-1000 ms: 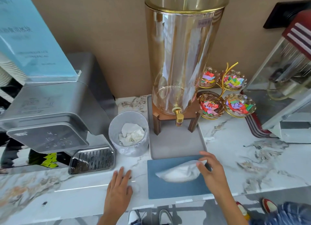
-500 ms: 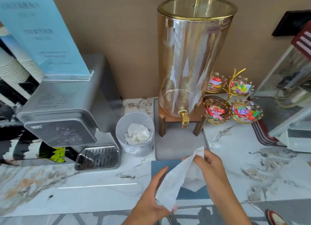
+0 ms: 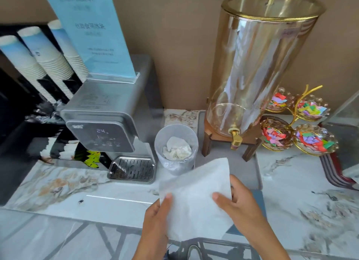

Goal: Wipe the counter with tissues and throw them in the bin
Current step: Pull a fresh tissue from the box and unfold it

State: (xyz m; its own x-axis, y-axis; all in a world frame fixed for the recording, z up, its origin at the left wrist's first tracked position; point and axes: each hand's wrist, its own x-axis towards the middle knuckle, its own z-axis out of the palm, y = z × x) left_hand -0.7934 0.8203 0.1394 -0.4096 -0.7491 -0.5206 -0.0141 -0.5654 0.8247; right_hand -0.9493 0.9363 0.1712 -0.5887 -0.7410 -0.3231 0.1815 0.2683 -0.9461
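Observation:
I hold a flat white tissue (image 3: 196,197) spread above the front edge of the marble counter (image 3: 101,191). My left hand (image 3: 155,221) pinches its left edge and my right hand (image 3: 239,203) grips its right edge. The tissue hides most of the blue tissue box (image 3: 259,199), of which only a right strip shows. Just behind the tissue stands a small translucent bin (image 3: 175,143) with a plastic liner, and crumpled white tissues (image 3: 177,149) lie inside it.
A grey water machine (image 3: 108,123) with a drip tray (image 3: 132,168) stands left of the bin. A tall amber glass dispenser (image 3: 258,69) on a wooden stand occupies a grey tray (image 3: 229,168). Gold bowls of coloured paper (image 3: 314,139) sit right. A small dark speck (image 3: 81,201) marks the counter.
The right hand pulled a tissue out of the blue box. The left hand rose from the counter to take its other edge, and the sheet is now spread flat between both hands.

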